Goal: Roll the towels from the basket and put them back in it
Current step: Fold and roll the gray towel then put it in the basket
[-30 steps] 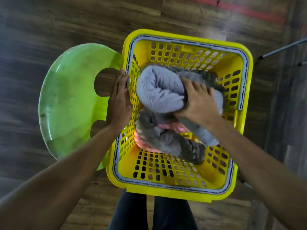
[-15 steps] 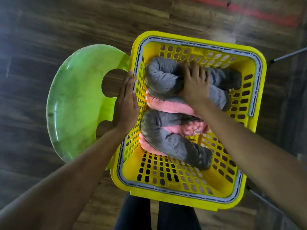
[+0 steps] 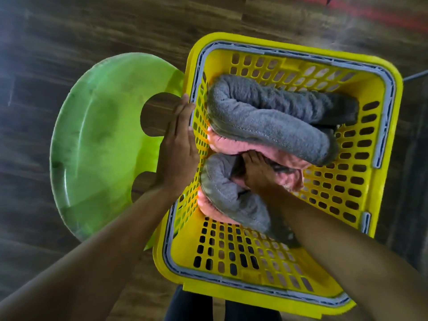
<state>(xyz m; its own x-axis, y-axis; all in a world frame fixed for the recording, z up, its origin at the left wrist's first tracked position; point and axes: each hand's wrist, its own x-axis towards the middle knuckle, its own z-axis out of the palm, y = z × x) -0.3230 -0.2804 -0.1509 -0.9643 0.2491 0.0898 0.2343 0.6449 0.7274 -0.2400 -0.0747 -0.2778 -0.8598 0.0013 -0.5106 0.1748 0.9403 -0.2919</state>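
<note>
The right hand (image 3: 257, 172) is reaching down into the basket (image 3: 384, 140), fingers curled and pushing into the gap between the two rolls; whether it is pinching cloth there cannot be told, since the fingertips are buried. In my judgement it is tucking or settling the near roll (image 3: 234, 200) so it does not unwind. That roll, grey wound with pink, is lying at 7 o'clock of the hand, against the basket's left wall. The far roll (image 3: 273, 119), also grey over pink, is lying at 12 o'clock, touching the near one and spanning the basket side to side.

The left hand (image 3: 178, 147) is lying flat, fingers pressed together, against the outside of the basket's left wall at 9 o'clock, most likely bracing it against the push from inside. The basket's near half is bare of towels.

The green stool (image 3: 97, 144) is sitting just beside the basket at 9 o'clock, on the wood floor (image 3: 69, 26).

No brand, label or legible writing is showing; a small tag near the right wrist is too blurred to read.
</note>
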